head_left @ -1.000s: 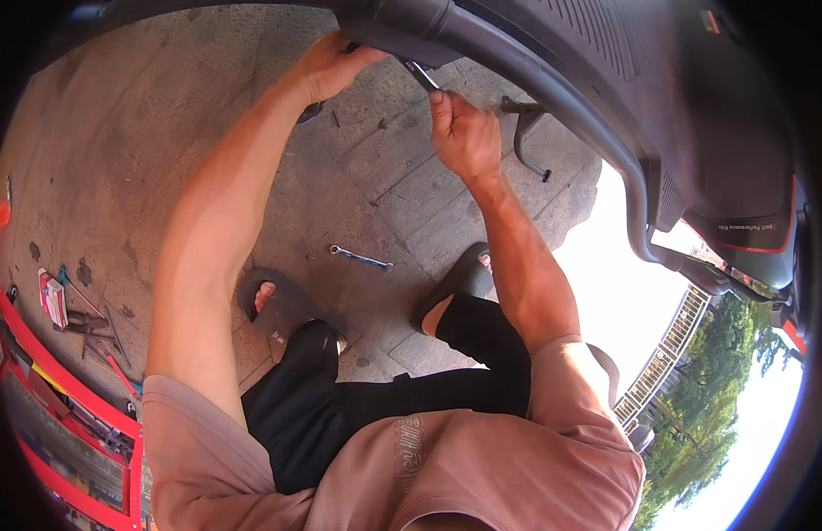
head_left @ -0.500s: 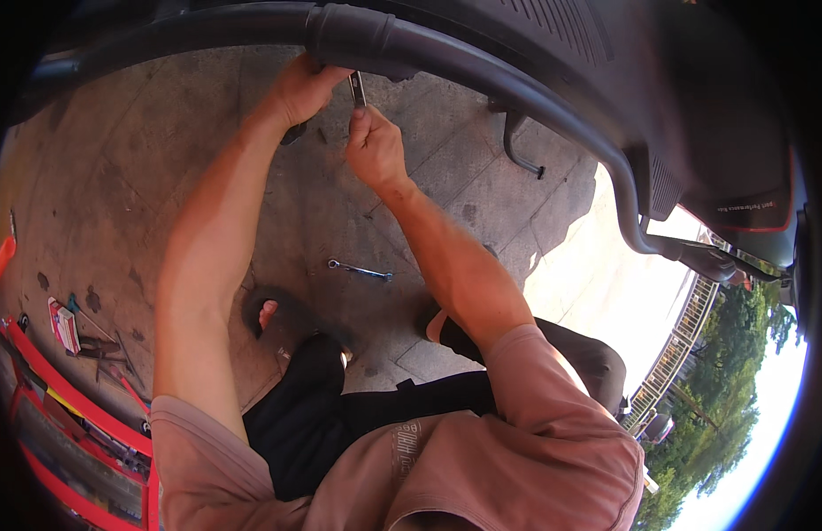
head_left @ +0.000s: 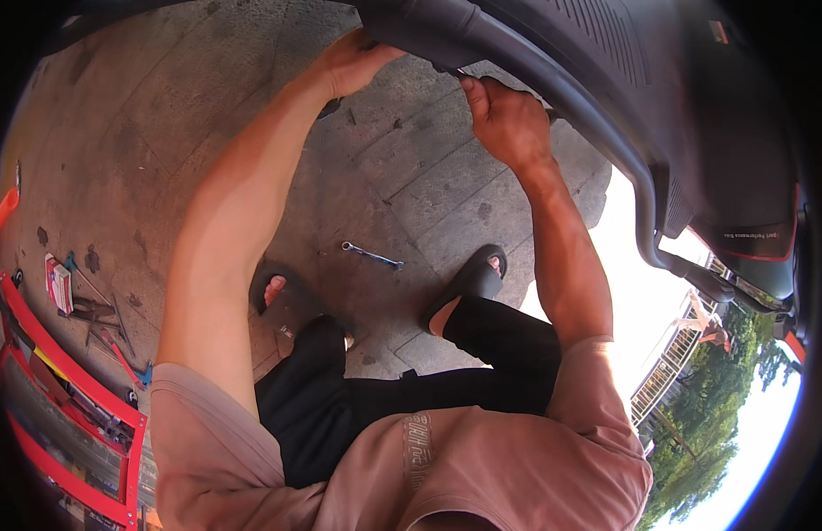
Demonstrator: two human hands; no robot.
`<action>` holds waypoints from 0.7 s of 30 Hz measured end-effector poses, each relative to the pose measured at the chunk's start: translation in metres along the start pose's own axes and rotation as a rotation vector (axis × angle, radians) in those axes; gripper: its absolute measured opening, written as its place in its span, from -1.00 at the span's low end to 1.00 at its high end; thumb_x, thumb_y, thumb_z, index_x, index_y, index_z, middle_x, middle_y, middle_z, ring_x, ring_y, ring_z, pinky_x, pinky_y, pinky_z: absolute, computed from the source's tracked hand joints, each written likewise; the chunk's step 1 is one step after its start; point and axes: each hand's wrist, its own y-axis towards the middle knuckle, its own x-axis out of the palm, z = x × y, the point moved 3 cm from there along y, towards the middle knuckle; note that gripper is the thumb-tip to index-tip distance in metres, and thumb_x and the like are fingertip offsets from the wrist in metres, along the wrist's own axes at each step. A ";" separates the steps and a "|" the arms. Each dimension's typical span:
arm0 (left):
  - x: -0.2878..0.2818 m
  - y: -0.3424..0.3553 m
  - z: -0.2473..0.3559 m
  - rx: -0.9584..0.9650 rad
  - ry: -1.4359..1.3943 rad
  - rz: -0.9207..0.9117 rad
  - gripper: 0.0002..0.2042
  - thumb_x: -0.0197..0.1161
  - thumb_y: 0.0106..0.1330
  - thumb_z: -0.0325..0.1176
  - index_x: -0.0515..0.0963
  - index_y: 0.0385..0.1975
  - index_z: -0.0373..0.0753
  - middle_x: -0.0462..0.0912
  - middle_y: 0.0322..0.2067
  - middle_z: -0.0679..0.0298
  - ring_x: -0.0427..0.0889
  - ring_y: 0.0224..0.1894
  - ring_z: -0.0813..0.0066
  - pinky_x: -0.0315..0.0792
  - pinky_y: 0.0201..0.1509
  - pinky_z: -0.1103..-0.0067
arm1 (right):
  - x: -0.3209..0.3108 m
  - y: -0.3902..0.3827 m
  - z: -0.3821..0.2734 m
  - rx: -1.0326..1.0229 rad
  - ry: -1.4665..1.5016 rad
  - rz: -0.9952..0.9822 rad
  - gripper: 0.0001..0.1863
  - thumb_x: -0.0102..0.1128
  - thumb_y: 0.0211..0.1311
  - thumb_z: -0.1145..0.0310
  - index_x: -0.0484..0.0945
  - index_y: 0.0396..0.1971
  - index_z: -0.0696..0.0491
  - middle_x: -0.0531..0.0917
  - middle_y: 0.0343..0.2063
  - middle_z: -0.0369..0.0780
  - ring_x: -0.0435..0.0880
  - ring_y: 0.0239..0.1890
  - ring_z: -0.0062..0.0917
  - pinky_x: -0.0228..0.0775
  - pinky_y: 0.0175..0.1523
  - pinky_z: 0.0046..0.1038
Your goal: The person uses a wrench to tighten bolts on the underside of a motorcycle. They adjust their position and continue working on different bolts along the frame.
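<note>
My left hand (head_left: 358, 64) reaches beneath the thick black tube (head_left: 446, 26) of a dark vehicle at the top, its fingers hidden behind the tube. To its right, my right hand (head_left: 510, 122) is closed in a fist with the thumb up against the tube's underside. A bit of shiny metal, the wrench (head_left: 465, 74), shows by that thumb; most of it is covered by the hand and tube. Below, between my feet, a combination wrench (head_left: 372, 256) lies on the paved floor (head_left: 393, 195).
Dark plastic bodywork (head_left: 729, 150) fills the upper right. At the lower left stands a red metal frame (head_left: 75, 380), with a small red-and-white box (head_left: 59, 283) and loose tools beside it. An orange object (head_left: 2, 214) is at the left edge. A railing (head_left: 663, 376) and trees lie beyond.
My right hand has swung right and away from the left hand, the wrench in it now mostly hidden. The view has shifted, and my right foot has come into sight.
</note>
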 end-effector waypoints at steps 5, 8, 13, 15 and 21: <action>-0.001 -0.002 0.004 0.029 0.003 0.014 -0.24 0.17 0.11 0.33 0.46 0.14 -0.17 0.58 0.04 0.09 0.50 0.15 0.21 0.34 0.19 0.37 | 0.002 -0.007 -0.004 0.142 -0.002 -0.054 -0.58 -0.02 0.38 0.03 0.57 -0.50 0.04 0.57 -0.66 -0.05 0.58 -0.53 -0.02 0.39 -0.44 -0.11; -0.001 -0.004 0.006 -0.019 0.000 -0.003 -0.24 0.20 0.08 0.33 0.46 0.15 -0.16 0.59 0.03 0.10 0.51 0.14 0.21 0.34 0.20 0.37 | 0.005 -0.014 -0.001 0.197 0.028 -0.075 -0.58 -0.03 0.39 0.05 0.55 -0.51 0.05 0.55 -0.67 -0.04 0.57 -0.53 -0.01 0.36 -0.45 -0.11; 0.000 -0.007 0.008 0.004 -0.001 0.004 -0.23 0.25 0.03 0.34 0.47 0.12 -0.15 0.61 -0.01 0.11 0.53 0.12 0.22 0.35 0.18 0.39 | 0.036 -0.034 -0.018 0.284 0.254 0.061 -0.60 -0.04 0.39 0.08 0.50 -0.55 0.04 0.51 -0.73 -0.04 0.55 -0.58 -0.02 0.35 -0.49 -0.13; 0.000 -0.008 0.008 0.060 -0.028 0.016 -0.23 0.27 0.01 0.34 0.48 0.10 -0.16 0.62 -0.03 0.12 0.54 0.10 0.22 0.36 0.17 0.41 | 0.060 -0.039 -0.035 0.364 0.455 0.118 -0.60 -0.07 0.42 0.12 0.46 -0.55 0.06 0.50 -0.73 -0.07 0.53 -0.62 -0.07 0.32 -0.50 -0.19; 0.001 -0.002 0.000 0.079 -0.065 0.028 -0.28 0.24 0.04 0.30 0.50 0.04 -0.18 0.63 -0.08 0.13 0.58 0.03 0.25 0.38 0.11 0.45 | 0.137 -0.032 -0.091 0.575 0.901 0.288 -0.57 -0.19 0.47 0.17 0.38 -0.55 0.14 0.46 -0.68 -0.13 0.44 -0.63 -0.35 0.29 -0.44 -0.32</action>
